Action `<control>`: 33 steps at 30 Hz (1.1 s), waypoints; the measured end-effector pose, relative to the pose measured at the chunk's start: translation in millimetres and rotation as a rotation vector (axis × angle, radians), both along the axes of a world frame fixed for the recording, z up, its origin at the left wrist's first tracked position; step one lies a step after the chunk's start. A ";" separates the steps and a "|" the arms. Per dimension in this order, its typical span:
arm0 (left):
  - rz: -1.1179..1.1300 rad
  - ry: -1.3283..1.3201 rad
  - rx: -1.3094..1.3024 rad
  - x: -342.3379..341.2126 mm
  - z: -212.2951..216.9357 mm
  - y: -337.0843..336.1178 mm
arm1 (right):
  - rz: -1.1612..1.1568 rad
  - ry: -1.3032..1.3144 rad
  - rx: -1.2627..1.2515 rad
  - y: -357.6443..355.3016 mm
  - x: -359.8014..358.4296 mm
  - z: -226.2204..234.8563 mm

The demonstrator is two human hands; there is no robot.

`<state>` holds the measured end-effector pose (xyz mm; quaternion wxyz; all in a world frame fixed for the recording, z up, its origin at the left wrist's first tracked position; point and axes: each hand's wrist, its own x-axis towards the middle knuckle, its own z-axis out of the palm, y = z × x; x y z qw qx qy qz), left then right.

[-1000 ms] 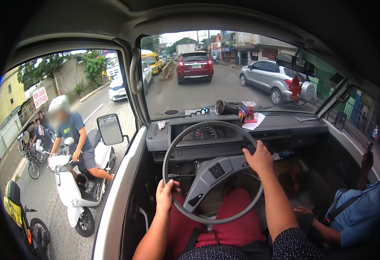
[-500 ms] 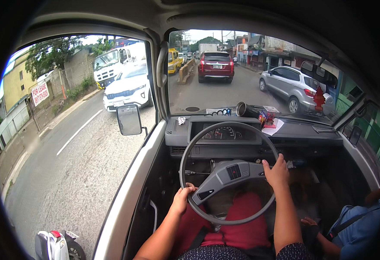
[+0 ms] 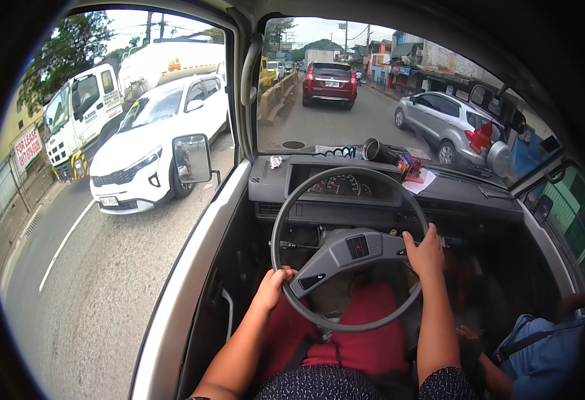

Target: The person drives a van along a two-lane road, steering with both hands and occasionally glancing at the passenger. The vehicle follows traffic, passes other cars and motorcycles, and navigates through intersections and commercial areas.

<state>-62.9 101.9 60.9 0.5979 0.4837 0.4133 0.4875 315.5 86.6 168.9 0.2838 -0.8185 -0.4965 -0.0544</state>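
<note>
A large grey steering wheel [image 3: 352,326] stands in front of me, its spoke tilted up to the right. My left hand [image 3: 273,288] is closed round the rim at the lower left. On the right side of the rim, my right hand [image 3: 426,252] grips with the thumb up along the inner edge. Behind the wheel sits the instrument cluster [image 3: 341,185]. A stalk [image 3: 291,245] sticks out left of the steering column. My legs in red trousers show below the wheel.
Ahead is a dark red SUV [image 3: 330,84]; a silver car [image 3: 442,123] stands close on the right. A white SUV [image 3: 152,150] and a white truck [image 3: 82,113] are outside the left window. A seated passenger [image 3: 539,353] is at right. The dashboard holds a black cylinder [image 3: 374,151] and papers [image 3: 420,181].
The white SUV and truck outside the left window have come much nearer. The motorcycle at lower left has left view. Both hands stay on the wheel.
</note>
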 end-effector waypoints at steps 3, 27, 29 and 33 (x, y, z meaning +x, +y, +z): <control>-0.028 0.044 0.030 -2.2 -2.6 1.9 | 0.021 0.037 -0.012 -3.0 2.0 -1.2; 0.006 0.104 0.077 -1.4 -0.1 0.1 | 0.142 0.383 0.153 -19.9 18.0 -15.9; -0.014 0.130 0.091 -2.9 1.0 0.0 | 0.134 0.354 0.162 -19.4 16.5 -14.3; -0.038 0.065 0.062 -2.2 -3.2 1.6 | 0.135 0.334 0.182 -20.2 14.1 -14.0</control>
